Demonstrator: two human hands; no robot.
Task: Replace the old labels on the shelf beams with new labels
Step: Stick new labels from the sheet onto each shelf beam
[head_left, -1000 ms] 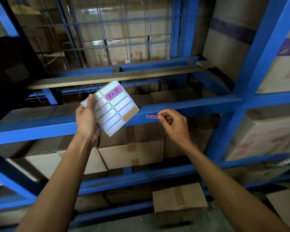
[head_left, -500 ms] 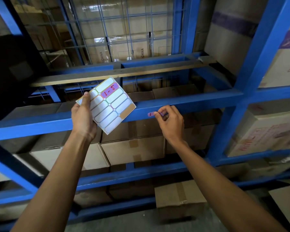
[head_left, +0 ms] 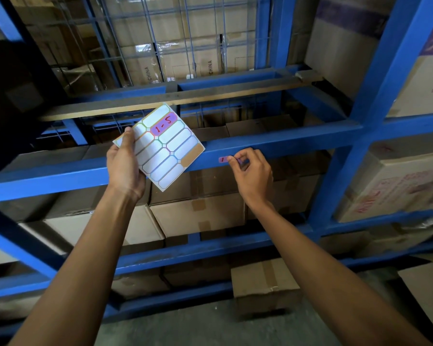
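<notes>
The left hand is raised in front of the blue shelf beam, its fingers curled shut around the lower left edge of a label sheet, thumb lying along the sheet's front face. The sheet stands tilted, its top corner leaning right, and covers part of the beam behind it. Most of its slots are blank and pale; near the top, just above and right of the thumb, sits one purple label with "1-5" handwritten in red, and at the sheet's far right corner one slot shows bare brown backing. Below this hand, under the beam, cardboard boxes stand side by side on the lower shelf level. To the right, apart from the sheet, the right hand is lifted to the same beam with its thumb and forefinger pinched closed on a small pink-purple label that lies against the beam's front face. Only the label's left end pokes out past the fingertips, showing a red "1"; the rest is hidden behind the fingers. Right of this hand a blue upright post crosses the beam.
</notes>
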